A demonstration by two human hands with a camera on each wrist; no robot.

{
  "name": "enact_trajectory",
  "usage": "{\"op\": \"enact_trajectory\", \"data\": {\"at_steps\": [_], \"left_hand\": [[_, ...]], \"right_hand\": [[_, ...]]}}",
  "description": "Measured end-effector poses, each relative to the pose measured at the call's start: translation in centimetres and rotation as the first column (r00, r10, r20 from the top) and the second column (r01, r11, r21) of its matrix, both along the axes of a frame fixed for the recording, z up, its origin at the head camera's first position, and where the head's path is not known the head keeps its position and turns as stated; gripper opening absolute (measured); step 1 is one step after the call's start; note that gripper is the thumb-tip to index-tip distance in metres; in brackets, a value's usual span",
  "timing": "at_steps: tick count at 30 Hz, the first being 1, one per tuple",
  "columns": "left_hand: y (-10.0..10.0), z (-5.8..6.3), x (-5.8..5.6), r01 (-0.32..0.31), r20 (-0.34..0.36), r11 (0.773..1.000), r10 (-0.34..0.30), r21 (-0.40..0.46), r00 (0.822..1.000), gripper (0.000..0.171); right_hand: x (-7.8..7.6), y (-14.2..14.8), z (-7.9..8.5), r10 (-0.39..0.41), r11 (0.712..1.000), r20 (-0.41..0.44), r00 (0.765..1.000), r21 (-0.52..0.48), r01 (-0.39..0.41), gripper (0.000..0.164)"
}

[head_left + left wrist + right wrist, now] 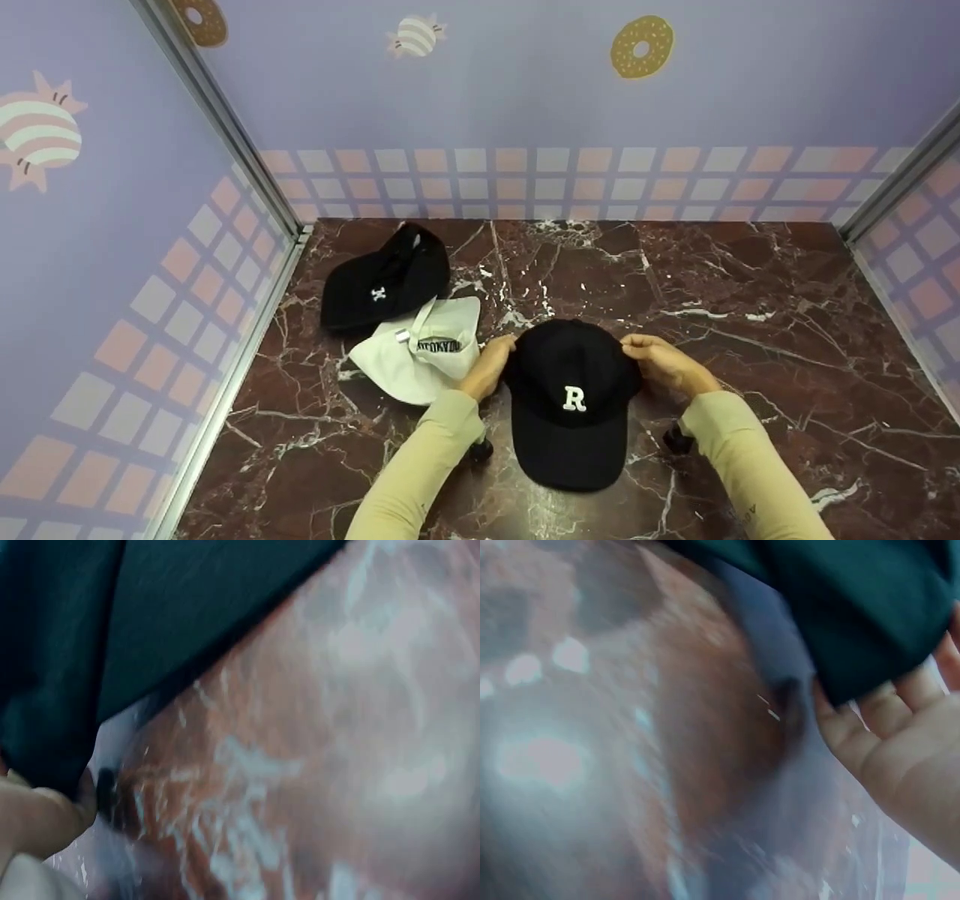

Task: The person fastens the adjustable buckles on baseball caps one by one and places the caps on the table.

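A black baseball cap (574, 360) with a white letter R is held between both hands, its brim toward me. My left hand (489, 367) grips the left side of its crown. On the opposite side, my right hand (667, 364) pinches the crown's edge. The left wrist view shows the thumb side of the left hand (45, 817) against the dark cloth. In the right wrist view, fingers of the right hand (907, 735) lie along the cap's edge, partly hidden behind it. Just left of the left hand lies a white cap (412, 360) with its strap and dark lettering showing.
Another black cap (367, 285) with a small white emblem lies at the back left, touching the white cap. The reddish-brown marble-patterned surface (787, 360) is bounded by a patterned back wall (525, 90) and side walls.
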State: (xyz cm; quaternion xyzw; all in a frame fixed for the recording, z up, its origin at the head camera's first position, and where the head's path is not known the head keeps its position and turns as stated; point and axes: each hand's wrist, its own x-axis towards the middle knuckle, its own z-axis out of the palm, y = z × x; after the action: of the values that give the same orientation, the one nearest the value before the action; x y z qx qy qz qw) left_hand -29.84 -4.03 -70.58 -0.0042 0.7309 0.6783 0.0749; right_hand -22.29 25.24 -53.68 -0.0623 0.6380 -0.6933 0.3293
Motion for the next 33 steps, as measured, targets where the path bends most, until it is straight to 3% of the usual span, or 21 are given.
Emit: {"op": "enact_trajectory", "data": {"at_steps": [2, 5, 6, 9, 12, 14, 18, 21, 24, 28, 33], "left_hand": [[0.2, -0.1, -0.1, -0.055, 0.001, 0.998, 0.055, 0.013, 0.998, 0.019], [0.3, -0.4, -0.1, -0.087, -0.077, 0.992, 0.094, 0.087, 0.993, 0.026], [0.6, 0.7, 0.3, -0.114, -0.069, 0.991, 0.119, 0.073, 0.990, 0.030], [1.0, 2.2, 0.4, -0.132, -0.042, 0.988, 0.136, 0.074, 0.990, 0.030], [0.9, 4.1, 0.7, -0.121, 0.010, 0.990, 0.121, 0.067, 0.993, 0.026], [0.5, 5.1, 1.1, -0.082, -0.041, 0.992, 0.086, 0.099, 0.995, 0.022], [0.3, 12.1, 4.9, -0.014, 0.010, 0.997, 0.013, 0.074, 1.000, 0.040], [0.1, 16.9, 7.9, 0.055, 0.120, 0.996, -0.063, 0.068, 0.991, 0.060], [-0.4, 19.3, 10.2, 0.138, 0.162, 0.985, -0.153, 0.100, 0.975, 0.071], [-0.8, 20.5, 12.3, 0.177, 0.209, 0.971, -0.208, 0.158, 0.956, 0.077], [-0.8, 19.0, 12.8, 0.138, 0.279, 0.950, -0.218, 0.281, 0.935, 0.079]], "right_hand": [[0.0, -0.8, -0.3, -0.077, 0.997, 0.009, 0.997, -0.015, 0.077, 0.017], [0.1, -1.9, -0.5, -0.198, 0.980, 0.019, 0.980, -0.018, 0.198, 0.018], [0.1, -2.2, -0.5, -0.238, 0.971, 0.011, 0.971, -0.018, 0.239, 0.018], [0.1, -2.8, -0.7, -0.328, 0.943, 0.002, 0.945, -0.055, 0.327, 0.019], [-0.1, -2.8, -0.8, -0.350, 0.928, -0.018, 0.937, -0.140, 0.344, 0.021], [-0.2, -2.4, -0.7, -0.321, 0.932, -0.021, 0.947, -0.184, 0.312, 0.025], [0.1, -1.3, 0.4, -0.255, 0.960, -0.054, 0.965, -0.135, 0.246, 0.042], [0.8, -0.2, 1.6, -0.223, 0.972, -0.029, 0.974, -0.079, 0.220, 0.054], [1.5, 0.9, 2.5, -0.165, 0.984, 0.000, 0.986, -0.068, 0.164, 0.061], [2.4, 2.0, 2.8, -0.088, 0.995, 0.038, 0.995, -0.044, 0.090, 0.064], [3.0, 2.4, 2.5, -0.030, 0.999, 0.113, 0.993, -0.035, 0.034, 0.069]]}}
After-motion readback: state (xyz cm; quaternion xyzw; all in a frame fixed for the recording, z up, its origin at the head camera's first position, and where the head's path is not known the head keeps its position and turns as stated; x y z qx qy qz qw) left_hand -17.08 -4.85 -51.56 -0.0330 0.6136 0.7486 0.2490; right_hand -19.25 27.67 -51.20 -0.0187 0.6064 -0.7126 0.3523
